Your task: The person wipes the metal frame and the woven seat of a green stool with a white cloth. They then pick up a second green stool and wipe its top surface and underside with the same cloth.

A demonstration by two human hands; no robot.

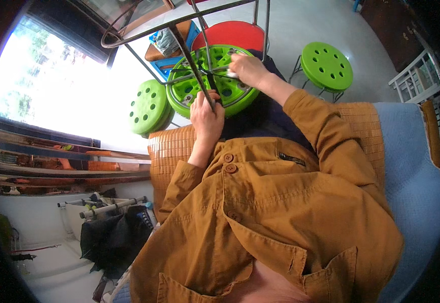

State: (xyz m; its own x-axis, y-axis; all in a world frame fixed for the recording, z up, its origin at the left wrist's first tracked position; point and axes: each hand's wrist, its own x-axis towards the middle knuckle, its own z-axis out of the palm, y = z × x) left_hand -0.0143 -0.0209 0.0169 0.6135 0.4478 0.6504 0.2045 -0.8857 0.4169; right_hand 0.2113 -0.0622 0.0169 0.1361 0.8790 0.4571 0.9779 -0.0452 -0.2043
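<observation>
The left hand has its fingers curled tight around a thin metal leg of the green stool, which lies tipped over on the person's lap with its round holey seat facing them. The right hand pinches something small and pale against the seat; what it is cannot be told. Two more green stools stand nearby on the floor, one on each side, and a red stool stands behind.

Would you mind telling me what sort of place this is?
Probably a room in a home: a blue cushioned seat with a woven mat, green plastic stools on a pale tiled floor, and a bright window.
</observation>
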